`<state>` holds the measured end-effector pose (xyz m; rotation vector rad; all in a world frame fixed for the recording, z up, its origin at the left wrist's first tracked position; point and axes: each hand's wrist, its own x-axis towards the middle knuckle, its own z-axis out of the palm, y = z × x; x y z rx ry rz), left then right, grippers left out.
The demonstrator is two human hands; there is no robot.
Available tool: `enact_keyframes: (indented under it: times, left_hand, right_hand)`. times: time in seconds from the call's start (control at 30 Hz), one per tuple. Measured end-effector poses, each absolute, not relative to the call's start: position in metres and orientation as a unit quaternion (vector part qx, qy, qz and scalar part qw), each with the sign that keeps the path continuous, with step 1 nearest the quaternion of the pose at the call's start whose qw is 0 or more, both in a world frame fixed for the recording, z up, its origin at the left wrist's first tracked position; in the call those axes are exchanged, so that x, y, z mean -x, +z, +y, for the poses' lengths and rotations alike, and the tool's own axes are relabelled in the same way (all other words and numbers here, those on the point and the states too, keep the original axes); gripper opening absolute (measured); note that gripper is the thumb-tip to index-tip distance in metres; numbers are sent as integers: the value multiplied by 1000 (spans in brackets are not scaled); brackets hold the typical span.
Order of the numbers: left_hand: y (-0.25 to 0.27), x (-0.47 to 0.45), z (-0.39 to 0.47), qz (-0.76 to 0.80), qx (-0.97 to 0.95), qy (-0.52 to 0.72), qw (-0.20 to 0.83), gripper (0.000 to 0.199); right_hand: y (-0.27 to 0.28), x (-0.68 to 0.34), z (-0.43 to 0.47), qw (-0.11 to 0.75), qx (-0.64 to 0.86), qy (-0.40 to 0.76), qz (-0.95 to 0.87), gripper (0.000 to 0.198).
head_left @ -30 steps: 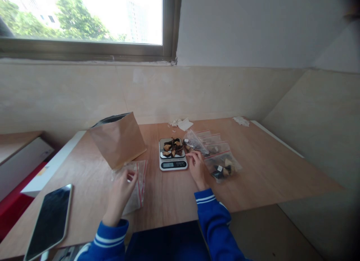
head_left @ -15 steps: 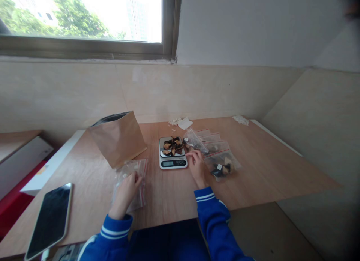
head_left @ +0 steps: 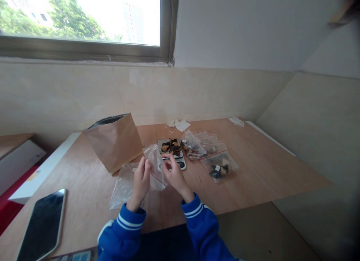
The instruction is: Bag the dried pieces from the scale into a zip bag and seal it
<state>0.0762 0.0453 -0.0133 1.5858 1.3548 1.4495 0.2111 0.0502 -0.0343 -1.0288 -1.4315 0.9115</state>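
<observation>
Between my two hands hangs a clear zip bag (head_left: 156,167) with a red seal line, held up in front of the scale. My left hand (head_left: 142,180) pinches the bag's left side. Fingers of my right hand (head_left: 174,174) are closed at its right edge. Behind them a small kitchen scale (head_left: 182,164) carries a heap of dark and tan dried pieces (head_left: 171,146); the bag and my right hand partly cover it, its display included. More clear bags (head_left: 122,188) lie flat on the table by my left wrist.
An open brown paper bag (head_left: 115,141) stands at the left. Several filled zip bags (head_left: 221,165) with small white labels lie right of the scale. A phone (head_left: 42,225) rests at the near left. Crumpled white paper (head_left: 181,125) sits near the wall.
My left hand has lifted a clear zip bag off the pile and moved right. My right hand has come left from beside the scale to the bag's edge.
</observation>
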Motion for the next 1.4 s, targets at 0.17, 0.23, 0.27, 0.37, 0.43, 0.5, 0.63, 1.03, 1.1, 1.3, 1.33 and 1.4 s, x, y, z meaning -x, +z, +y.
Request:
enact_keyframes:
  times: [0.17, 0.23, 0.27, 0.37, 0.43, 0.5, 0.63, 1.03, 1.1, 1.3, 1.33, 1.4]
  left_hand:
    - [-8, -63, 55, 539, -482, 628, 288, 37]
    - [-8, -60, 61, 541, -459, 638, 298, 35]
    - [-10, -59, 65, 543, -451, 642, 300, 34]
    - [-17, -60, 76, 557, -446, 638, 289, 33]
    - [-26, -63, 85, 571, -455, 627, 271, 34]
    - [-38, -67, 93, 585, -462, 616, 254, 34]
    - [-59, -70, 100, 595, -468, 602, 252, 33]
    - [-68, -66, 97, 548, -426, 662, 283, 31]
    - [-68, -66, 97, 547, -419, 664, 289, 31]
    - [-68, -66, 96, 544, -417, 662, 303, 33]
    - [-69, -66, 96, 542, -419, 661, 305, 33]
    - [-71, -66, 97, 536, -418, 667, 303, 34]
  right_hand:
    - [-39, -244, 63, 555, 461, 384, -576, 17]
    - [-39, -257, 67, 541, 473, 353, -599, 21]
    - [-40, -264, 69, 540, 484, 319, -611, 23]
    - [-45, -287, 81, 540, 520, 195, -632, 22]
    - [-52, -301, 91, 524, 538, 137, -646, 21]
    - [-60, -313, 100, 495, 547, 107, -667, 21]
    - [-69, -322, 110, 449, 551, 88, -698, 25]
    - [-72, -298, 113, 409, 549, 77, -724, 50]
    - [-76, -296, 113, 409, 551, 72, -724, 50]
    - [-77, -294, 112, 410, 551, 47, -725, 41]
    - [-76, -293, 111, 404, 552, 43, -728, 38]
    - [-75, -289, 110, 389, 557, 36, -733, 33]
